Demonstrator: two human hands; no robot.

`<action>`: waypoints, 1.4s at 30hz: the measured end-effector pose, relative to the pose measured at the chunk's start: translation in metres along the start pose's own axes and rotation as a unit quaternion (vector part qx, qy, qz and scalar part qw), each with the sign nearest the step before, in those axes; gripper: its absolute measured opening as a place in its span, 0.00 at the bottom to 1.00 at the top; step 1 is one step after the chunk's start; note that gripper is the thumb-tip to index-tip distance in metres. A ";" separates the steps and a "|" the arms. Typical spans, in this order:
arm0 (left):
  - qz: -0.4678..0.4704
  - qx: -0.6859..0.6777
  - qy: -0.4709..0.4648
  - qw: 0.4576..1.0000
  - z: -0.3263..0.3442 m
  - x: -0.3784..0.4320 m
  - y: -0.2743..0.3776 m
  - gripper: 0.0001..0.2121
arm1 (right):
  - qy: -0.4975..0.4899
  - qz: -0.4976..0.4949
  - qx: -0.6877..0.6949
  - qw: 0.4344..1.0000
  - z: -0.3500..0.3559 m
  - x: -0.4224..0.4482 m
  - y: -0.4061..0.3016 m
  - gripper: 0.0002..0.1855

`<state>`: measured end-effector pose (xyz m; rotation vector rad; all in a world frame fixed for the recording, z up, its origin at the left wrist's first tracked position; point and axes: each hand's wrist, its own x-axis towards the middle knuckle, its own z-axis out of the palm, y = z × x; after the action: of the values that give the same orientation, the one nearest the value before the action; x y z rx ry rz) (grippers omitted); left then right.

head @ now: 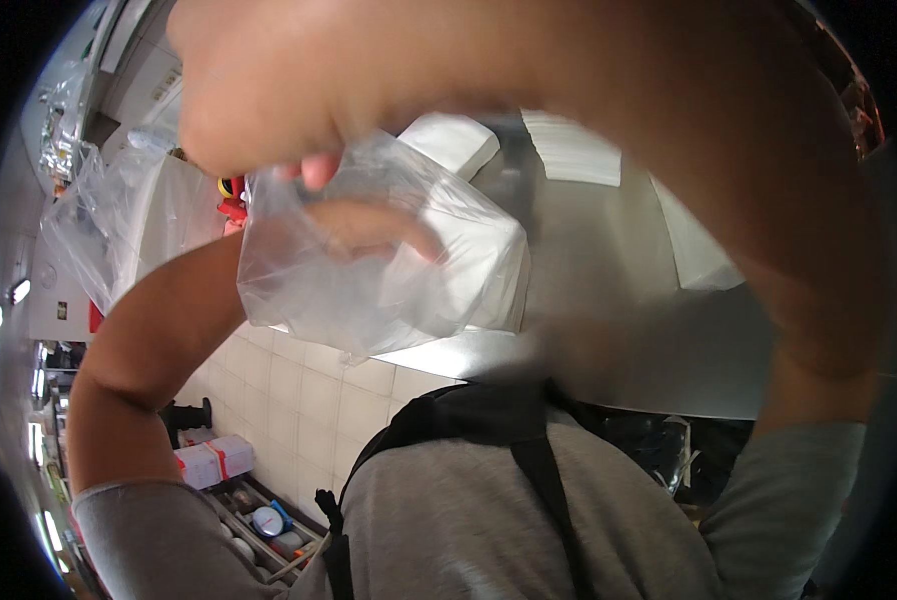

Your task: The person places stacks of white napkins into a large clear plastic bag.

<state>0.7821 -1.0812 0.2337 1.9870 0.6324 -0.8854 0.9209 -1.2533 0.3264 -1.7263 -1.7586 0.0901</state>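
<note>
A clear plastic bag (pixel 306 292) with a stack of white paper sheets, likely napkins, (pixel 486 262) in it is in front of me at the metal counter's edge. My left hand (pixel 373 225) reaches inside this bag, a digit bent over the upper face of the stack; its other fingers are partly hidden by film and paper. From the right, my right forearm crosses the top of the view. My right hand (pixel 261 112), blurred and close to the camera, has its curled fingertips at the bag's upper edge, pinching the film.
On the steel counter (pixel 591 255) are more white stacks: one behind the bag (pixel 452 142), a tall one (pixel 576 150) and one at right (pixel 696 240). Another clear bag (pixel 88 217) hangs at left. Below lie a tiled floor (pixel 298 390), a white box (pixel 216 459) and a crate of items (pixel 268 521).
</note>
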 end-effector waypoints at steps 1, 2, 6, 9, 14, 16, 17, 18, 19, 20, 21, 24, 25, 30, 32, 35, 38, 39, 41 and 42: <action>0.022 -0.017 0.011 1.000 0.001 0.011 -0.013 0.29 | 0.061 -0.028 -0.003 0.998 0.008 -0.013 0.014 0.14; 0.066 -0.002 -0.017 0.998 -0.004 0.001 -0.026 0.27 | 0.120 -0.069 0.021 0.990 0.027 -0.021 0.026 0.15; 0.102 -0.334 0.007 0.937 0.028 0.003 -0.045 0.20 | 0.350 -0.119 0.084 0.925 0.093 -0.087 0.056 0.17; 0.094 -0.362 -0.013 0.927 0.012 0.026 -0.095 0.20 | 0.390 -0.083 0.168 0.902 0.148 -0.123 0.026 0.18; 0.179 -0.394 -0.010 0.902 0.058 0.006 -0.045 0.20 | 0.334 -0.114 0.086 0.932 0.191 -0.118 -0.018 0.29; 0.249 -0.290 0.064 0.922 0.063 0.009 -0.065 0.20 | 0.336 -0.082 0.014 0.938 0.196 -0.099 -0.021 0.20; 0.262 -0.268 0.085 0.923 0.065 0.008 -0.071 0.21 | 0.313 -0.072 -0.014 0.947 0.198 -0.093 -0.022 0.19; 0.260 -0.267 0.089 0.924 0.064 0.007 -0.076 0.21 | 0.289 -0.062 -0.042 0.954 0.199 -0.089 -0.023 0.18; 0.258 -0.271 0.091 0.923 0.066 0.008 -0.075 0.21 | 0.277 -0.065 -0.037 0.958 0.201 -0.088 -0.023 0.16; 0.242 -0.290 0.088 0.922 0.068 0.011 -0.072 0.22 | 0.265 -0.067 -0.032 0.961 0.203 -0.088 -0.023 0.14; 0.231 -0.306 0.086 0.920 0.068 0.014 -0.069 0.22 | 0.253 -0.069 -0.027 0.965 0.205 -0.088 -0.023 0.11; 0.190 -0.356 0.088 0.911 0.075 0.016 -0.058 0.23 | 0.333 -0.076 0.019 0.939 0.200 -0.083 -0.030 0.21; 0.180 -0.368 0.091 0.908 0.077 0.017 -0.055 0.24 | 0.373 -0.082 0.039 0.923 0.200 -0.080 -0.032 0.24; 0.129 -0.411 0.079 0.899 0.088 0.021 -0.047 0.26 | 0.209 -0.059 -0.091 0.972 0.216 -0.077 -0.033 0.20; 0.107 -0.428 0.077 0.894 0.090 0.022 -0.049 0.27 | 0.162 -0.057 -0.091 0.981 0.217 -0.076 -0.033 0.15; 0.080 -0.449 0.075 0.887 0.094 0.023 -0.046 0.28 | 0.181 -0.067 -0.089 0.977 0.221 -0.072 -0.032 0.12; 0.054 -0.472 0.065 0.878 0.096 0.029 -0.044 0.29 | 0.261 -0.088 -0.026 0.961 0.222 -0.069 -0.034 0.11; 0.045 -0.479 0.059 0.875 0.098 0.033 -0.043 0.29 | 0.290 -0.096 0.005 0.952 0.222 -0.069 -0.036 0.11; 0.014 -0.495 0.053 0.867 0.098 0.033 -0.041 0.30 | 0.354 -0.117 0.088 0.924 0.216 -0.066 -0.046 0.11; 0.000 -0.506 0.048 0.861 0.098 0.032 -0.040 0.31 | 0.374 -0.116 0.111 0.914 0.213 -0.066 -0.052 0.11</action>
<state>0.7403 -1.1413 0.1508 1.0603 0.9107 -0.3016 0.7654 -1.2361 0.1592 -1.1469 -1.2903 -0.4096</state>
